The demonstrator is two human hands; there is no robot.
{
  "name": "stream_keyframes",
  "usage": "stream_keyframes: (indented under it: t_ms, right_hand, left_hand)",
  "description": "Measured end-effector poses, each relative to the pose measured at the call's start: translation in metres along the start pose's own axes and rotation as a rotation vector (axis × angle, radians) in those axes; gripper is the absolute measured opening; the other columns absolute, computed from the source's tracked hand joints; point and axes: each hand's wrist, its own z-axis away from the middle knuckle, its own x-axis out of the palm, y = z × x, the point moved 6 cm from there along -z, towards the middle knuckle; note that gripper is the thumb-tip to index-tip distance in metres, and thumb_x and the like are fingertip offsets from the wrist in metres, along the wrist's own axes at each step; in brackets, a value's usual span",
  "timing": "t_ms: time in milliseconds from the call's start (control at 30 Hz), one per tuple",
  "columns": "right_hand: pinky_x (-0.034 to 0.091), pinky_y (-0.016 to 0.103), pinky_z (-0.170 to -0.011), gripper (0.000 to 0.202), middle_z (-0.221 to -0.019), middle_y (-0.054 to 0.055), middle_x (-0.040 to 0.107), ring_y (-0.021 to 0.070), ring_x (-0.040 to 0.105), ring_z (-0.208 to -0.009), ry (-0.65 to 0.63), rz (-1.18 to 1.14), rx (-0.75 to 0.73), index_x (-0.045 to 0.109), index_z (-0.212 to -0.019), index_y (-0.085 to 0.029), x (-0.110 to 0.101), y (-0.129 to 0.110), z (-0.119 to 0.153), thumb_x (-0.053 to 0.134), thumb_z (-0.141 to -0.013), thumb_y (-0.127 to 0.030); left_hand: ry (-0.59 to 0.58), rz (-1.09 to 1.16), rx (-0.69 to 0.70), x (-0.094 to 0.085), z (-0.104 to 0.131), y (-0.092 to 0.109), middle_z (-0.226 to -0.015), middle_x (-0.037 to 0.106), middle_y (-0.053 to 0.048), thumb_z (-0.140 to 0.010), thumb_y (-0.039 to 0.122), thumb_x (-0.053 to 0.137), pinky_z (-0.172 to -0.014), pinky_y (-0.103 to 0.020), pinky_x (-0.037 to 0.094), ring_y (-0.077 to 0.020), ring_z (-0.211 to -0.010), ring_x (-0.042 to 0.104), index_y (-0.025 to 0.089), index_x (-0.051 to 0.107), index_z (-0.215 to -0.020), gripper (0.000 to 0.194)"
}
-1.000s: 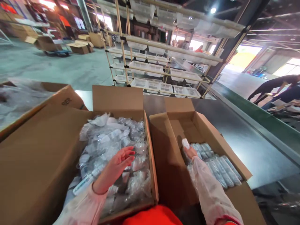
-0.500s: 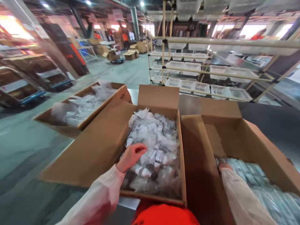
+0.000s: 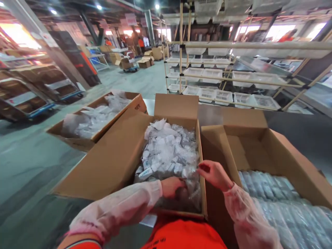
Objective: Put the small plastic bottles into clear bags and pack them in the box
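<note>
Counter (image 3: pixel 293 129): open carton (image 3: pixel 176 106), film-wrapped items (image 3: pixel 168 148); left hand (image 3: pixel 172 186) among them, right hand (image 3: pixel 214 174) curled by rim, both grips indiscernible; gentle handling advisable.

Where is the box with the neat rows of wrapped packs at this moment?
In the head view, the box with neat rows stands at the right, beside the middle box of jumbled packs; the right hand is near the flap between them.

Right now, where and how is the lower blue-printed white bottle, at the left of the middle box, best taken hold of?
Probably around the middle of the bottle, from above: it lies slanted, its long printed face turned up, while wrapped pieces crowd its right end. The left hand is nearer.
</note>
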Motion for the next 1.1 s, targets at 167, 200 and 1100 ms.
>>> stream_keyframes:
  t_ms: [167,200,1100]
  right_hand:
    - [0.049,0.026,-0.066,0.029,-0.08,0.004,0.071,0.0172,0.064,-0.072,-0.179,-0.341,0.038,0.068,-0.087,-0.016,0.031,-0.005,0.001,0.058,-0.079,-0.042]
    - [0.049,0.027,-0.067,0.031,-0.081,0.005,0.07,0.0177,0.063,-0.073,-0.171,-0.38,0.046,0.068,-0.089,-0.016,0.033,-0.004,0.0,0.058,-0.079,-0.044]
    - [0.046,0.025,-0.061,0.068,-0.079,0.003,0.065,0.014,0.058,-0.067,0.055,-0.985,0.067,0.064,-0.094,-0.017,-0.014,-0.042,-0.039,0.072,-0.053,-0.07]
  left_hand:
    - [0.223,0.221,-0.145,-0.034,0.032,-0.005,-0.076,0.063,-0.001,-0.061,0.014,0.062,-0.064,-0.022,0.042,-0.0135,-0.069,0.055,0.014,0.064,-0.091,0.03]
    - [0.305,0.33,-0.171,-0.046,0.04,-0.003,-0.078,0.062,0.0,-0.059,0.013,0.062,-0.063,-0.022,0.042,-0.0134,-0.069,0.054,0.015,0.063,-0.093,0.034]
    - [0.74,1.609,-0.197,-0.057,0.026,0.01,-0.083,0.064,0.0,-0.055,0.022,0.073,-0.063,-0.029,0.053,-0.0139,-0.068,0.062,0.018,0.053,-0.086,0.037]
